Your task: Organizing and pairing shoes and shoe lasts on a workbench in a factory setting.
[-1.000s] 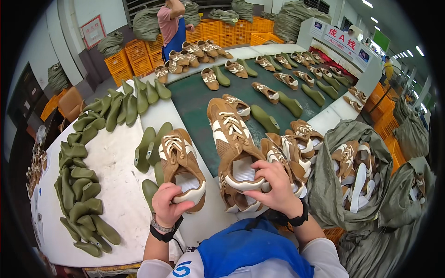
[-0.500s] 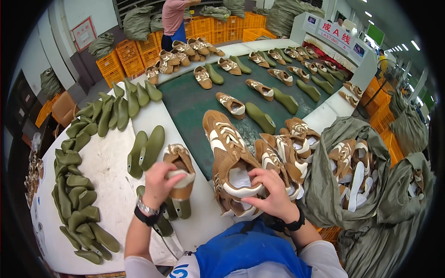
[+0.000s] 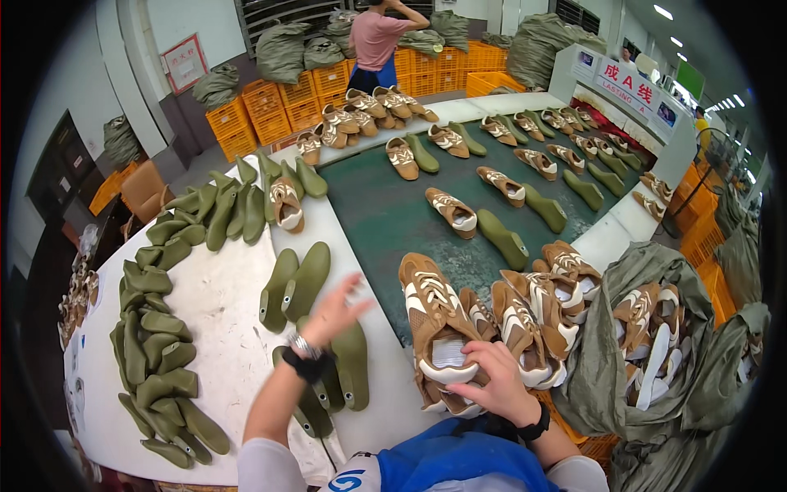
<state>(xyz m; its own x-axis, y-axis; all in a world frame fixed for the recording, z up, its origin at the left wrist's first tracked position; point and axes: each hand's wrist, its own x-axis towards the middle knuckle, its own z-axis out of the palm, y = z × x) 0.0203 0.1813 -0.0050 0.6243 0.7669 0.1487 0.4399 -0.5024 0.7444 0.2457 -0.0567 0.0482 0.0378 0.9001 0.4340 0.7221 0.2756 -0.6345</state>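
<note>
My left hand (image 3: 329,313) is empty above the white table, fingers spread and slightly blurred. Below it lie green shoe lasts (image 3: 351,365), and another pair of lasts (image 3: 307,280) lies just to its left. My right hand (image 3: 498,382) pinches the heel collar of a brown-and-white laced sneaker (image 3: 428,307), toe pointing away from me, white paper-like lining visible inside. More sneakers are partly hidden beneath and to the right of it. A single brown sneaker (image 3: 285,205) rests at the far left beside the clustered lasts.
Many green lasts (image 3: 168,324) line the table's left side. Sneakers paired with lasts sit across the green surface (image 3: 385,213). A grey-green sack (image 3: 590,353) full of sneakers stands at right. A person in pink (image 3: 377,41) stands behind, near orange crates (image 3: 332,78).
My left hand has let go of the sneaker it held, which now lies farther off by the lasts. My right hand keeps hold of its sneaker. The view has shifted.
</note>
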